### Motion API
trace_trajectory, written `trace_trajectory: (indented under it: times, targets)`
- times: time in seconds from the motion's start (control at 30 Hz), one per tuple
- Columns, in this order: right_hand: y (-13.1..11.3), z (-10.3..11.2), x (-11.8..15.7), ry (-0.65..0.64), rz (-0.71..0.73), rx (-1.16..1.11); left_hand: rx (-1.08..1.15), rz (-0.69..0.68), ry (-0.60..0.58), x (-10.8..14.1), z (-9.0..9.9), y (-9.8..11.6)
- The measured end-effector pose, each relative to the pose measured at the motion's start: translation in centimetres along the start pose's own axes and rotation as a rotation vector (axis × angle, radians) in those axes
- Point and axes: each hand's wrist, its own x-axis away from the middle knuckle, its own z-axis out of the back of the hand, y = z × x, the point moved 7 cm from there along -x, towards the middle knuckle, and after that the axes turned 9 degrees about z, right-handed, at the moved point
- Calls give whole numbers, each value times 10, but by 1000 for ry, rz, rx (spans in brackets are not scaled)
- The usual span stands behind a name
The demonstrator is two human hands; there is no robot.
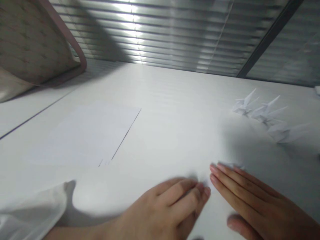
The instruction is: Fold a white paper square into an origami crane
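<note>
My left hand [175, 201] is low in the middle of the view. Its fingers are bent and pressed together at the tips on a small piece of white folded paper [206, 182], mostly hidden by both hands. Just to the right, my right hand [255, 196] lies flat with its fingers stretched out, pressing over the paper; its thumb is apart, below. A thin edge of white paper shows beyond the right fingers. Three white paper cranes [266, 113] stand in a slanting row at the right.
White paper sheets [90, 136] lie on the left of the white table [172, 133]. A patterned bag or case with pinkish trim [80, 55] stands at the upper left. Window blinds [172, 36] run along the back. A white sleeve [37, 206] covers part of my left arm.
</note>
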Motion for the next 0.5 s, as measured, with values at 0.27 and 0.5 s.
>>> trace_trajectory:
  times: [0.27,0.5]
  targets:
    - [-4,-3,21,-38,12,35,-35,-32,14,3,1,0]
    - [0,12,16,2,-8,-15,-27,-69,10,3,1,1]
